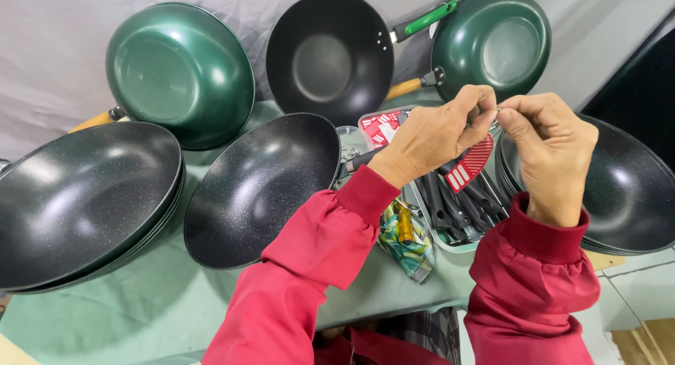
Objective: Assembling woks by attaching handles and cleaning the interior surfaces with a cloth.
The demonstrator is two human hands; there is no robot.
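above the tray of black handles, both hands, left hand and right hand, pinch shut on a small metal piece; best worked with fingertips close.

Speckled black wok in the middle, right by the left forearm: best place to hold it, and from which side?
Probably by its handle stub, which sticks out to the right of the speckled black wok toward the tray of dark handles. Come from the right, under the left hand. The rim is wide and the bowl slopes smoothly, so the walls give a poorer hold; other woks crowd its left.
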